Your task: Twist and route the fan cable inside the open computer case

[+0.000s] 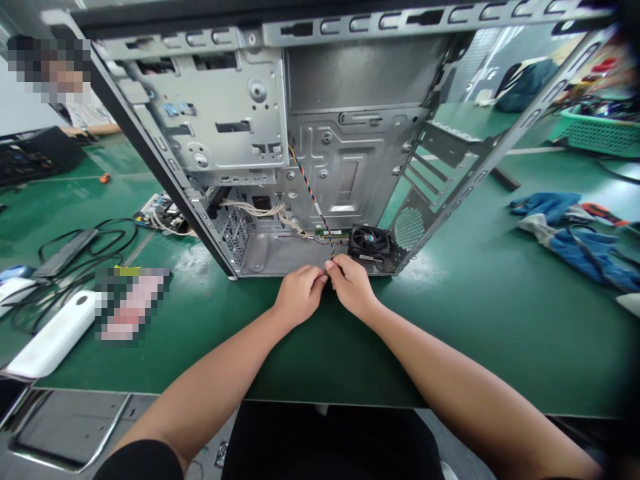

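Observation:
An open grey computer case (320,153) lies on its side on the green table (480,313), its inside facing me. A twisted multicoloured cable (313,197) runs from the drive cage down to the case's front edge. My left hand (299,293) and my right hand (351,285) meet at that edge, both pinched on the cable's lower end. A black cooler fan (369,241) sits on the board just behind my right hand. Pale wires (260,211) lie bundled inside the case at the left.
Black cables (75,247) and a white device (53,337) lie at the left. Blue cloth (575,230) lies at the right, a green basket (597,133) behind it. Another person sits at the far left. A metal chair frame (65,427) stands below the table edge.

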A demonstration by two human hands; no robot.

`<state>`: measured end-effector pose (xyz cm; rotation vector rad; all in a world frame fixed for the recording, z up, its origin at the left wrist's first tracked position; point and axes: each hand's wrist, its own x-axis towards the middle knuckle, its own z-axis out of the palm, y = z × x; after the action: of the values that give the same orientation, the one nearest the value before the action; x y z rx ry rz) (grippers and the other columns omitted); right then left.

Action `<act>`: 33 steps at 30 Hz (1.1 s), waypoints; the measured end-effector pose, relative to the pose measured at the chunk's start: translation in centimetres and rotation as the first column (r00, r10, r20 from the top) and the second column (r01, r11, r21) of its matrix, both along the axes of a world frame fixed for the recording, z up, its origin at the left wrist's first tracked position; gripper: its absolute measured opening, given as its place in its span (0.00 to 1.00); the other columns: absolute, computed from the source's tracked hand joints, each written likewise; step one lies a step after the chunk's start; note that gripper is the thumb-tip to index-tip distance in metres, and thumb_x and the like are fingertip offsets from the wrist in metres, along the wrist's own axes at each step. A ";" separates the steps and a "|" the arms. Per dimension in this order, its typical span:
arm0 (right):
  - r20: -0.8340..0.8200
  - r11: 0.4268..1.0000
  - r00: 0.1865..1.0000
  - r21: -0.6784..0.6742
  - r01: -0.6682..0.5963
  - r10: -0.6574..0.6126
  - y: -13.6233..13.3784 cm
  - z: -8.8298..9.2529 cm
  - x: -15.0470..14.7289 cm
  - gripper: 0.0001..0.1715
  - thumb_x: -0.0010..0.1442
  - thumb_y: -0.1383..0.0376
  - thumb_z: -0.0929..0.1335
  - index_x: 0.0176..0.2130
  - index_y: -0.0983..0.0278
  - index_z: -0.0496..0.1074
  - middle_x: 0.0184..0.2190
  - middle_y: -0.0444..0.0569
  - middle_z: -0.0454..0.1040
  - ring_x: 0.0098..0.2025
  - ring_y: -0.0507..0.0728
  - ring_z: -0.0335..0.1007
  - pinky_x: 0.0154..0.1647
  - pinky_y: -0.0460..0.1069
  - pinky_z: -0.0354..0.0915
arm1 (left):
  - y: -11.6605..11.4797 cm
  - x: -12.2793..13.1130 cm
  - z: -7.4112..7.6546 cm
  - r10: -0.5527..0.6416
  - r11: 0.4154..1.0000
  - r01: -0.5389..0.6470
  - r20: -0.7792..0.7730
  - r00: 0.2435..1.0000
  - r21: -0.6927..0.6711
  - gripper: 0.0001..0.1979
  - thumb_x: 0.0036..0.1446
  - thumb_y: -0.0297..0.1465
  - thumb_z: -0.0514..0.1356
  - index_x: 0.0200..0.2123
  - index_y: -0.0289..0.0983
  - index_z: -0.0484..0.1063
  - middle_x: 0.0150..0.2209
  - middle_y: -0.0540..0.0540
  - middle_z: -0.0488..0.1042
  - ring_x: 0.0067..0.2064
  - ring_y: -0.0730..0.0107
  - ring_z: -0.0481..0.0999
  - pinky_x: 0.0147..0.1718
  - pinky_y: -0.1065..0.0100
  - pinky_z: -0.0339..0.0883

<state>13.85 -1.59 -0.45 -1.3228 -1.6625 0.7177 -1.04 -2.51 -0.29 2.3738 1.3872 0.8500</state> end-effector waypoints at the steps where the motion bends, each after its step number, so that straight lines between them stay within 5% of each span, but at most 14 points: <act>1: -0.001 1.000 1.000 0.002 0.002 -0.002 0.0 0.0 0.0 0.17 0.63 0.58 0.61 0.24 0.60 0.58 0.19 0.41 0.61 0.25 0.53 0.58 0.29 0.48 0.54 | 0.0 0.0 0.0 -0.002 1.000 0.002 -0.006 1.000 0.001 0.09 0.64 0.30 0.52 0.32 0.37 0.70 0.29 0.48 0.72 0.32 0.69 0.71 0.33 0.68 0.61; 17: -0.011 0.999 0.999 0.004 0.052 -0.052 0.0 0.0 0.0 0.16 0.61 0.58 0.62 0.24 0.60 0.60 0.20 0.41 0.62 0.25 0.52 0.59 0.28 0.48 0.54 | -0.1 0.1 0.3 -0.003 1.000 0.004 0.078 0.997 -0.013 0.10 0.63 0.31 0.52 0.32 0.37 0.70 0.29 0.48 0.73 0.32 0.69 0.71 0.33 0.68 0.62; 23: -0.007 1.000 1.000 0.006 0.012 -0.012 0.0 0.2 0.1 0.16 0.62 0.59 0.61 0.24 0.60 0.58 0.20 0.42 0.62 0.26 0.53 0.60 0.29 0.48 0.55 | 0.1 0.2 0.7 0.012 0.986 0.021 0.190 0.982 -0.168 0.12 0.63 0.31 0.52 0.29 0.37 0.70 0.27 0.49 0.74 0.31 0.70 0.72 0.33 0.69 0.63; 33: -0.095 0.999 0.995 -0.020 -0.043 0.041 -0.1 0.5 0.0 0.16 0.63 0.60 0.60 0.24 0.60 0.57 0.21 0.42 0.63 0.24 0.52 0.60 0.28 0.48 0.56 | 0.4 0.1 0.5 0.066 0.881 0.166 0.462 0.884 -0.442 0.13 0.62 0.36 0.53 0.29 0.35 0.68 0.27 0.49 0.73 0.25 0.75 0.70 0.27 0.72 0.63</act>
<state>13.83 -1.73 0.08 -1.2533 -1.6148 0.8135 -0.95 -2.11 0.20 1.6855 1.1578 0.8715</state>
